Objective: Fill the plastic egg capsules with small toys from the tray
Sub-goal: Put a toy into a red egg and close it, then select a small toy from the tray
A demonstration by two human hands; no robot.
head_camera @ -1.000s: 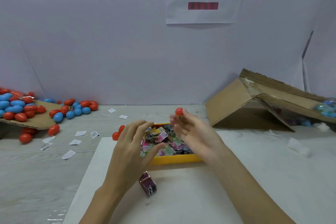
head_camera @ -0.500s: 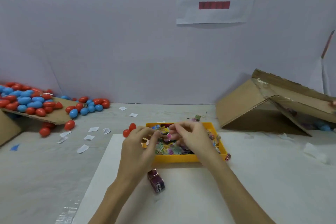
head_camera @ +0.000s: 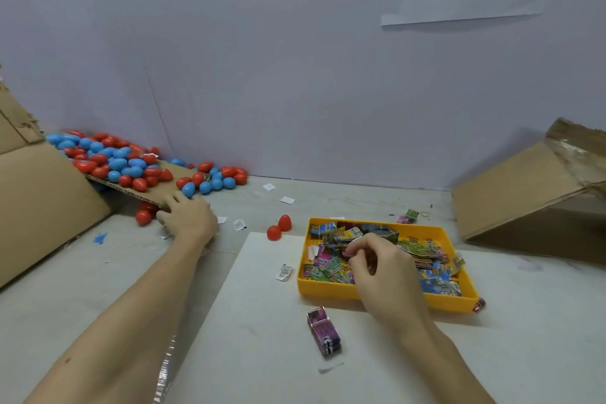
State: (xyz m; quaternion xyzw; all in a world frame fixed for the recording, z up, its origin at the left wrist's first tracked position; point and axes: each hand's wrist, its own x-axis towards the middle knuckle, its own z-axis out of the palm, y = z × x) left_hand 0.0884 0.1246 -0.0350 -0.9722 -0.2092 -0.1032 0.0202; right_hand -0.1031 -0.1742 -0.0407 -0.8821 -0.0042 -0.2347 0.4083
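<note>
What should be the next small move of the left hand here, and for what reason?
Probably the left hand should close on one plastic egg capsule, perhaps the blue one by its fingertips at the edge of the brown cardboard flap. It holds nothing yet, while the right hand already pinches something over the yellow plastic tray.

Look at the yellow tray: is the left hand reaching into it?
No, the left hand is by the cardboard flap; only the right hand is over the yellow tray.
</note>
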